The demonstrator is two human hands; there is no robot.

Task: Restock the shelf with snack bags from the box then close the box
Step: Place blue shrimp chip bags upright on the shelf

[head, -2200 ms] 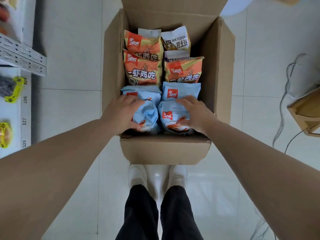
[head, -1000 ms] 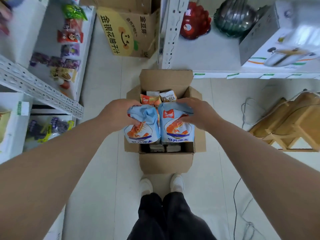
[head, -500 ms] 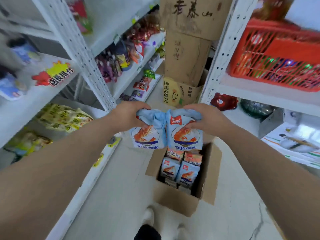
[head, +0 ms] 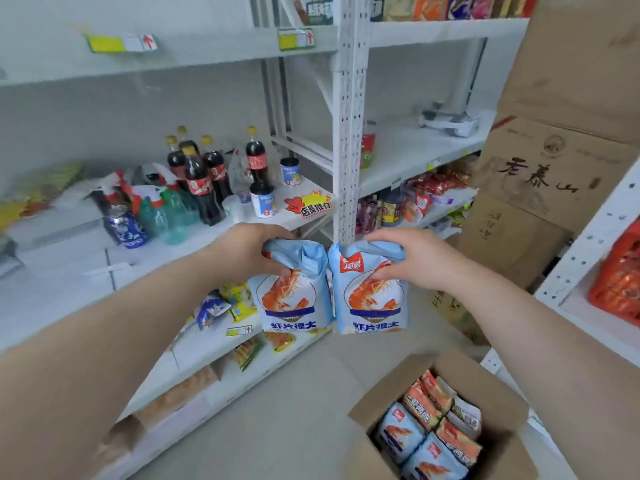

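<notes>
Two blue snack bags held up, left bag (head: 290,296) pinched at its crumpled top by left hand (head: 249,252), right bag (head: 370,299) likewise gripped by right hand (head: 412,259), open box (head: 498,400) below, bags inside too overlapped to be counted

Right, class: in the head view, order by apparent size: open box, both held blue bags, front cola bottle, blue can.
1. open box
2. left-hand blue bag and right-hand blue bag: alike, not ranked
3. front cola bottle
4. blue can

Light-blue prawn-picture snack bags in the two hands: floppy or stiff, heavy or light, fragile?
Probably light: the left hand and right hand hold the two light-blue prawn-picture snack bags by their tops alone. The film looks soft, crumpling under the grip, yet the puffed bodies keep shape. Contents likely crush if squeezed.
</notes>
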